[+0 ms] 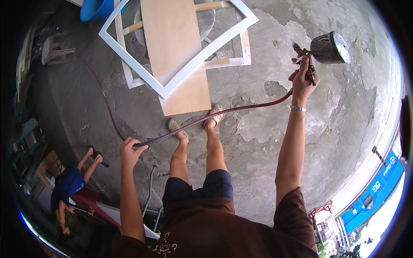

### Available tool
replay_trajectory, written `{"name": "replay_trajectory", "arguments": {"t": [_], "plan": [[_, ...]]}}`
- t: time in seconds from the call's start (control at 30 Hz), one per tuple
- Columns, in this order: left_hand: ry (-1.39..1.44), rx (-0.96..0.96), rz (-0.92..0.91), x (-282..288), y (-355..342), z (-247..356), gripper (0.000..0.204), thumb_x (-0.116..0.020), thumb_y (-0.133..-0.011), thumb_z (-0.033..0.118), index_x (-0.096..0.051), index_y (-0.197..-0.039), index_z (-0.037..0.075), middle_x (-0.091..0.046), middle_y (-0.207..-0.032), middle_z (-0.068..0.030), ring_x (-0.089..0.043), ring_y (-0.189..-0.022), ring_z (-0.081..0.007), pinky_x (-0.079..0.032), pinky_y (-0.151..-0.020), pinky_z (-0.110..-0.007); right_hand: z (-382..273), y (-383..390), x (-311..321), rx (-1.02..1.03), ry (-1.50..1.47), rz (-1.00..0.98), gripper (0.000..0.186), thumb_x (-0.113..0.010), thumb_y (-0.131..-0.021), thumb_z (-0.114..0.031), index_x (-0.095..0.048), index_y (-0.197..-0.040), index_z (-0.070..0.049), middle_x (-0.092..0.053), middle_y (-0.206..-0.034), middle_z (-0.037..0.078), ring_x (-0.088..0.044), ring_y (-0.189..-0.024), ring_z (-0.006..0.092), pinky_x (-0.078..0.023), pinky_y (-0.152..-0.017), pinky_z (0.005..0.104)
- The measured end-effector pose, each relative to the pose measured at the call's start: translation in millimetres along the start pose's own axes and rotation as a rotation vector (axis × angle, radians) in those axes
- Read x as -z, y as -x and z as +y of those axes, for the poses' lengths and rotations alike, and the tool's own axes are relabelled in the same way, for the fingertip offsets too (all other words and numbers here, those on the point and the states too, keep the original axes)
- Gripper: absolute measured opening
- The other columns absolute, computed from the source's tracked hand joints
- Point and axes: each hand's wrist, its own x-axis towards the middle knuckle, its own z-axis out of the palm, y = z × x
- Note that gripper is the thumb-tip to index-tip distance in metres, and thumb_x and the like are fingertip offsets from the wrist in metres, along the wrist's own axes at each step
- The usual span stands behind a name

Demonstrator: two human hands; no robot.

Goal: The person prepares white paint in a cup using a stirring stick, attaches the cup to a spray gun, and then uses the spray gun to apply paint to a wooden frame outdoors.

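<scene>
My right hand (pixel 304 81) is closed round the handle of a paint spray gun (pixel 310 69), held out at the upper right. A round metal paint cup (pixel 330 47) sticks out to the right of the gun. From its handle a dark red air hose (pixel 241 107) runs across to my left hand (pixel 130 150), whose fingers pinch it at the lower left. Ahead of my feet a white rectangular frame (pixel 189 77) lies tilted across a pale wooden board (pixel 176 43). Under the board is another, partly painted frame (pixel 245 47).
A blue tub (pixel 95 9) stands at the top left, and a small stool (pixel 56 50) is left of it. The hose continues over the cracked concrete floor (pixel 258 150). At the lower left another person (pixel 71 182) sits. A metal tube frame (pixel 150 191) stands by my left leg.
</scene>
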Motion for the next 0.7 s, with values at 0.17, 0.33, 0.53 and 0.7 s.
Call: {"name": "replay_trajectory", "arguments": {"t": [0.17, 0.33, 0.53, 0.7], "plan": [[0.066, 0.179, -0.232, -7, 30, -56, 0.037, -0.088, -0.077, 0.03, -0.068, -0.092, 0.002, -0.066, -0.096, -0.013, -0.065, -0.091, -0.0348, -0.05, -0.08, -0.045, -75, 48, 8, 0.002, -0.052, -0.051, 0.036, -0.06, -0.107, -0.025, -0.072, -0.114, 0.008, -0.075, -0.08, 0.01, -0.056, -0.045, 0.0064, -0.041, -0.04, 0.0232], [0.083, 0.18, -0.36, -12, 57, -119, 0.038, -0.087, -0.08, 0.029, -0.068, -0.098, 0.002, -0.068, -0.102, -0.0158, -0.064, -0.101, -0.0368, -0.051, -0.087, -0.045, -151, 107, -6, 0.039, -0.032, -0.09, 0.033, -0.062, -0.105, -0.024, -0.073, -0.112, 0.007, -0.076, -0.082, 0.01, -0.058, -0.045, 0.0072, -0.042, -0.04, 0.023], [0.123, 0.138, -0.473, 30, 55, -153, 0.045, -0.089, -0.075, 0.038, -0.069, -0.087, 0.0, -0.069, -0.091, -0.0168, -0.066, -0.088, -0.0362, -0.05, -0.078, -0.046, -243, 188, -32, 0.138, 0.064, -0.095, 0.028, -0.063, -0.104, -0.019, -0.074, -0.107, 0.006, -0.076, -0.082, 0.01, -0.057, -0.046, 0.0074, -0.042, -0.042, 0.0239], [0.196, 0.057, -0.383, 93, 61, -225, 0.066, -0.079, -0.08, 0.063, -0.068, -0.08, -0.002, -0.063, -0.07, -0.02, -0.064, -0.068, -0.0386, -0.048, -0.066, -0.047, -312, 259, -76, 0.113, 0.079, -0.103, 0.031, -0.062, -0.104, -0.023, -0.074, -0.104, 0.006, -0.076, -0.081, 0.008, -0.056, -0.044, 0.0075, -0.042, -0.043, 0.024]]}}
